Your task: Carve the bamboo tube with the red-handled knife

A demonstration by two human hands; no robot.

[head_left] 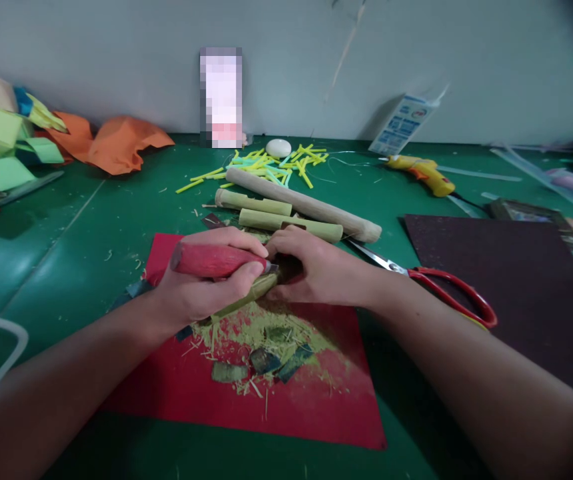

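My left hand (199,290) is closed around the thick red handle of a carving knife (211,260). The short metal tip points right, against or just above a green bamboo piece (249,295). My right hand (311,267) grips the far end of that bamboo, its fingers curled over it and partly hiding it. Under both hands lies a red sheet (316,407), strewn with pale shavings (236,327) and several dark green bamboo chips (265,361). Beyond my hands rest two notched bamboo tubes (311,225) and a pale wooden stick (306,203).
Red-handled scissors (446,290) lie beside my right forearm, near a dark brown sheet (496,280). Yellow and mint cut strips (211,175), a white oval object (278,148) and a yellow glue gun (424,175) are farther back. Crumpled orange paper (121,143) sits at back left.
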